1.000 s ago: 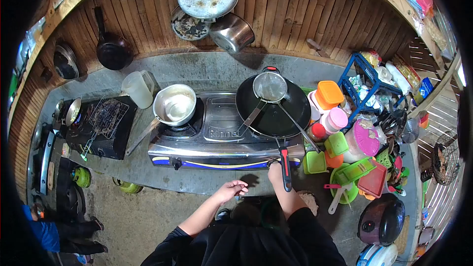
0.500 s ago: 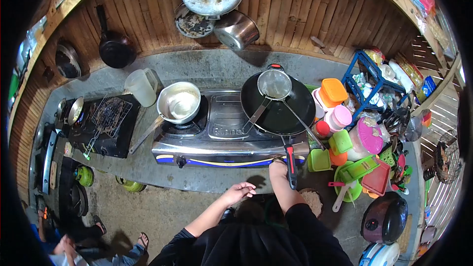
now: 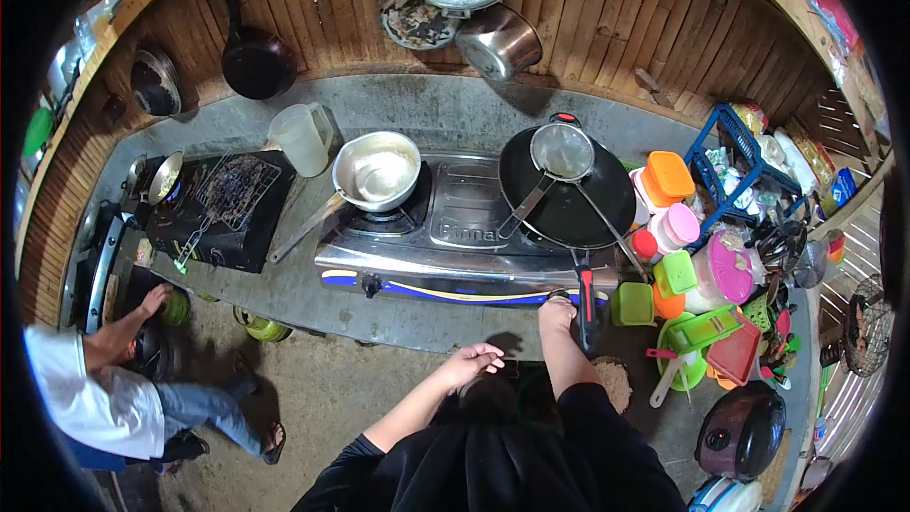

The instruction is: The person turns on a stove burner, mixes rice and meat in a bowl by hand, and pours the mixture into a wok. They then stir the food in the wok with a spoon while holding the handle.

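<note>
My right hand [image 3: 556, 314] is at the front right of the gas stove [image 3: 469, 275], its fingers closed round the stove knob [image 3: 561, 295], which they mostly cover. Just right of it, the black-and-red handle [image 3: 586, 299] of the wok sticks out over the stove's edge. The black wok [image 3: 531, 185] sits on the right burner with a wire strainer [image 3: 562, 152] and metal utensils lying across it. My left hand [image 3: 473, 364] hovers in front of the counter, fingers curled together, with nothing visible in it. A metal saucepan [image 3: 377, 172] stands on the left burner.
Plastic tubs [image 3: 668, 178], a blue rack [image 3: 725, 152] and a rice cooker [image 3: 742, 431] crowd the right side. A grill rack [image 3: 239, 192] lies on a black stove at left, beside a pitcher [image 3: 301, 140]. Another person [image 3: 104, 398] is at lower left.
The view has shifted, so the stove and wok appear farther right and slightly higher. My right hand stays at the knob. The other person has come further into view, an arm stretched toward the counter.
</note>
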{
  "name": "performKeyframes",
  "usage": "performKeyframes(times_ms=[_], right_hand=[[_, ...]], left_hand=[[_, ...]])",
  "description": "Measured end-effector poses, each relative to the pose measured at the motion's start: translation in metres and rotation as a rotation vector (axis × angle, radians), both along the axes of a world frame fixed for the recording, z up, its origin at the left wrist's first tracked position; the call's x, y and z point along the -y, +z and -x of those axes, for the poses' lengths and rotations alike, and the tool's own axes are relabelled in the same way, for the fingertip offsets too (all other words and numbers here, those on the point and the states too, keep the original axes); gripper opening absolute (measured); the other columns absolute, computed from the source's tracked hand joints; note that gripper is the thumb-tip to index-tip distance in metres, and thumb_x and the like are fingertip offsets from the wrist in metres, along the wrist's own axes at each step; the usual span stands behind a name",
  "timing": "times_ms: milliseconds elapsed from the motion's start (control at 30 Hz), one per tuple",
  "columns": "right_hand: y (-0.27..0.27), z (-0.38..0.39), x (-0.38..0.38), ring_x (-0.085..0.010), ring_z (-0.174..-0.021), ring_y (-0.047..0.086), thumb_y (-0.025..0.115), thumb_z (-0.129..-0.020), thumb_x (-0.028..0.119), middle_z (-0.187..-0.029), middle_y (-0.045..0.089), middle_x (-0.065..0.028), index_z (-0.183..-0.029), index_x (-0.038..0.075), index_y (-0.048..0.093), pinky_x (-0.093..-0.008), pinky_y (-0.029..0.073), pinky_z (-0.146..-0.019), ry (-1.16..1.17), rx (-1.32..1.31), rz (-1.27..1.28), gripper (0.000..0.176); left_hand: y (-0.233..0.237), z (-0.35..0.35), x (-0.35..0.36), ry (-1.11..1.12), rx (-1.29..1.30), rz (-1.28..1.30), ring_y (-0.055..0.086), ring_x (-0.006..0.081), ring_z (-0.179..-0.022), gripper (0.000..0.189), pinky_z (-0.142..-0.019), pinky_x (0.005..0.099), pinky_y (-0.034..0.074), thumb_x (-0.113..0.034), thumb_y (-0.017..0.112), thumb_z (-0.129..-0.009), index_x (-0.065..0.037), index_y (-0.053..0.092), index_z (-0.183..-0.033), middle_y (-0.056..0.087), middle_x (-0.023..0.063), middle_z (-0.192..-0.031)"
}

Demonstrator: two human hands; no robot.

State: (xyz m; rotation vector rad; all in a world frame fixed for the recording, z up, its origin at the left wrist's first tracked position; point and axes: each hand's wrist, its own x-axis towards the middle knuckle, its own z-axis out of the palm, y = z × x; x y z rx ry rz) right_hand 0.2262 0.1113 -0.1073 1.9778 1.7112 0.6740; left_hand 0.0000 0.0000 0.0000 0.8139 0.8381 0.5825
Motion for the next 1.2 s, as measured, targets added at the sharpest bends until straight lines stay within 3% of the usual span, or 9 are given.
performKeyframes(times_ms=[267, 500, 600, 733, 833, 1000, 1067, 1133, 1200], right_hand=[[-0.003, 0.003, 0.001, -0.0206, -0.053, 0.057, 0.044, -0.080, 0.013, -0.074, 0.061, -0.0150, -0.098, -0.016, 0.055, -0.0379, 0.035, -0.040, 0.024, 0.072, 0.008, 0.036], [-0.001, 0.006, -0.004, -0.0251, -0.057, 0.060, 0.044, -0.081, 0.014, -0.087, 0.062, -0.0188, -0.100, -0.015, 0.054, -0.0413, 0.038, -0.038, -0.046, 0.029, 0.105, 0.036], [0.008, 0.001, -0.007, -0.0272, -0.073, 0.064, 0.045, -0.080, 0.016, -0.088, 0.064, -0.0174, -0.093, -0.002, 0.062, -0.0426, 0.045, -0.048, -0.107, -0.251, 0.099, 0.028], [0.036, -0.008, 0.004, -0.0264, -0.073, 0.065, 0.047, -0.080, 0.017, -0.082, 0.064, -0.0148, -0.084, 0.002, 0.063, -0.0430, 0.050, -0.057, 0.007, -0.403, 0.076, 0.023], [0.020, -0.022, 0.013, -0.0275, -0.072, 0.065, 0.048, -0.081, 0.014, -0.079, 0.064, -0.0154, -0.081, 0.002, 0.063, -0.0450, 0.051, -0.061, 0.145, -0.280, 0.035, 0.019], [0.102, -0.011, 0.087, -0.0349, -0.065, 0.063, 0.053, -0.083, 0.018, -0.071, 0.062, -0.0196, -0.071, 0.001, 0.059, -0.0432, 0.050, -0.059, 0.036, -0.751, -0.274, 0.022], [0.114, -0.014, 0.120, -0.0373, -0.071, 0.062, 0.054, -0.083, 0.027, -0.073, 0.061, -0.0211, -0.080, 0.001, 0.062, -0.0454, 0.050, -0.064, -0.072, -1.177, -0.248, 0.027], [0.125, -0.012, 0.164, -0.0361, -0.064, 0.061, 0.058, -0.081, 0.018, -0.067, 0.059, -0.0217, -0.078, 0.002, 0.060, -0.0394, 0.049, -0.055, 0.017, -1.438, -0.374, 0.017], [0.106, -0.017, 0.215, -0.0156, -0.050, 0.057, 0.053, -0.086, 0.010, -0.062, 0.059, -0.0092, -0.084, 0.000, 0.058, -0.0282, 0.045, -0.049, -0.064, -1.944, -0.208, 0.011]], left_hand=[[0.003, 0.016, 0.023, 0.011, -0.026, 0.002, 0.057, 0.0115, -0.088, 0.021, -0.080, 0.0240, 0.044, -0.014, 0.044, -0.094, -0.004, 0.055, -0.109, 0.062, 0.0047, -0.097], [-0.010, 0.023, 0.032, 0.013, 0.038, -0.022, 0.057, 0.0126, -0.089, 0.022, -0.083, 0.0253, 0.044, -0.013, 0.044, -0.094, -0.003, 0.054, -0.111, 0.061, 0.0052, -0.098], [-0.004, 0.024, 0.032, -0.014, 0.040, -0.032, 0.057, 0.0125, -0.088, 0.022, -0.083, 0.0254, 0.044, -0.014, 0.045, -0.094, -0.003, 0.055, -0.110, 0.061, 0.0056, -0.097], [0.000, 0.022, 0.028, -0.050, 0.002, -0.037, 0.056, 0.0120, -0.086, 0.021, -0.080, 0.0248, 0.044, -0.014, 0.046, -0.093, -0.003, 0.055, -0.108, 0.061, 0.0056, -0.095], [-0.007, 0.021, 0.020, -0.109, -0.007, -0.024, 0.056, 0.0112, -0.084, 0.020, -0.076, 0.0239, 0.045, -0.014, 0.047, -0.093, -0.004, 0.055, -0.108, 0.062, 0.0047, -0.094], [0.000, 0.007, -0.002, -0.224, -0.100, -0.072, 0.058, 0.0111, -0.086, 0.021, -0.076, 0.0227, 0.045, -0.015, 0.045, -0.094, -0.004, 0.055, -0.109, 0.062, 0.0054, -0.097], [0.007, -0.004, -0.004, -0.212, -0.125, -0.098, 0.059, 0.0093, -0.084, 0.022, -0.075, 0.0219, 0.045, -0.016, 0.045, -0.093, -0.005, 0.056, -0.109, 0.062, 0.0040, -0.096], [0.007, -0.017, -0.006, -0.198, -0.121, -0.086, 0.059, 0.0097, -0.084, 0.021, -0.075, 0.0223, 0.045, -0.016, 0.044, -0.094, -0.005, 0.056, -0.108, 0.063, 0.0043, -0.097], [0.006, -0.033, -0.007, -0.140, -0.111, -0.042, 0.059, 0.0106, -0.084, 0.021, -0.076, 0.0231, 0.046, -0.016, 0.043, -0.094, -0.005, 0.056, -0.107, 0.063, 0.0049, -0.098]])
